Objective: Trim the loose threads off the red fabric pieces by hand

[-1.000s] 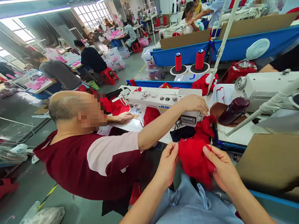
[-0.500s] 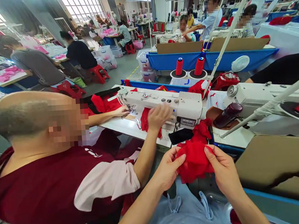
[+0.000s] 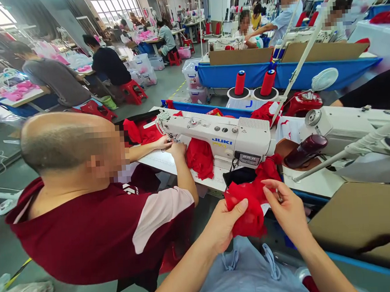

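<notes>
My left hand [image 3: 224, 223] is closed on a piece of thin red fabric [image 3: 247, 211], thumb on top, and the cloth hangs below the fingers in front of my lap. At the cloth's right edge is my right hand [image 3: 287, 206], its thumb and fingers bent together. A small dark metallic thing [image 3: 279, 196] shows among those fingers; what it is, I cannot make out. More red fabric [image 3: 268, 170] lies just beyond on the table edge, beside a black cloth [image 3: 239, 176].
A person in a maroon top [image 3: 97, 231] sits at my left, both hands by the needle of a white sewing machine [image 3: 214, 134]. Red fabric [image 3: 199, 159] lies under its arm. To the right are a second machine [image 3: 355, 125], a thread-stand pole [image 3: 350, 147] and a cardboard sheet [image 3: 361, 215].
My right hand has let go of its earlier pinch on the cloth's right side and turned. The neighbour's nearer hand has moved from above the machine to the needle area. The view has shifted left.
</notes>
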Tool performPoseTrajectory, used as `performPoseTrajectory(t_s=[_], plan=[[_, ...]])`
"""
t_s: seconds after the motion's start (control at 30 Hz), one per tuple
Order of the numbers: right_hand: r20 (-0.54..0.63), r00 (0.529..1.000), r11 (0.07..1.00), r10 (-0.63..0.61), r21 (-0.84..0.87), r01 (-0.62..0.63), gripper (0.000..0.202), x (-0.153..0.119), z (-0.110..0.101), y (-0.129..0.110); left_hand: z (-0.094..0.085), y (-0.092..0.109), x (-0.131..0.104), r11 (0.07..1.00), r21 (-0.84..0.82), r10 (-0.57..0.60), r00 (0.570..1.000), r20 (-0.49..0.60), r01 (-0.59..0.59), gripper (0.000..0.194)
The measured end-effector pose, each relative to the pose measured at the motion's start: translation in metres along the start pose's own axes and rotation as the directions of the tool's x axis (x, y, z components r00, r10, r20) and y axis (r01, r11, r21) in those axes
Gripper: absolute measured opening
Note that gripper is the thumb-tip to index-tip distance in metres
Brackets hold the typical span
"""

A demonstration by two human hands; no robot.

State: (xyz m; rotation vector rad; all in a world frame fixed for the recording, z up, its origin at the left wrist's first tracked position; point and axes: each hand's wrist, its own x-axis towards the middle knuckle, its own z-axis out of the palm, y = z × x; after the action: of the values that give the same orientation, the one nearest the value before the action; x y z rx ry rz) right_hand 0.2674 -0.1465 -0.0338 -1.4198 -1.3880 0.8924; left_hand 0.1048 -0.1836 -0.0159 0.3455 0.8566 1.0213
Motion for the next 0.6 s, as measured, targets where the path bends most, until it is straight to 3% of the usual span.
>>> performPoseTrajectory(t_s=[0.07,0.17,0.27,0.4,0.6], plan=[[0.025,0.994,0.991,-0.104,-0.085,0.105,0.021,-0.003,-0.003,-0.008,0.005,0.0,0.001,0.999,0.007,0.045,0.997,-0.064,-0.044,0.04],[0.162,0.969,0.975,-0.186,-0.093,0.202,0.015,-0.009,-0.003,-0.022,0.01,-0.003,0.004,0.992,0.057,0.118,0.992,-0.039,-0.115,0.037],[0.211,0.964,0.98,-0.163,-0.082,0.184,0.015,-0.01,0.004,-0.027,0.013,-0.007,0.006,0.98,0.087,0.184,0.982,-0.039,-0.18,0.036],[0.229,0.967,0.993,-0.111,0.001,0.114,0.023,-0.005,0.007,-0.022,0.016,-0.008,0.007,0.993,-0.01,0.116,0.991,-0.061,-0.117,0.037],[0.222,0.971,0.995,-0.09,-0.016,0.096,0.02,0.003,0.002,-0.015,0.018,-0.009,0.009,0.99,-0.035,0.135,0.988,-0.078,-0.138,0.033]])
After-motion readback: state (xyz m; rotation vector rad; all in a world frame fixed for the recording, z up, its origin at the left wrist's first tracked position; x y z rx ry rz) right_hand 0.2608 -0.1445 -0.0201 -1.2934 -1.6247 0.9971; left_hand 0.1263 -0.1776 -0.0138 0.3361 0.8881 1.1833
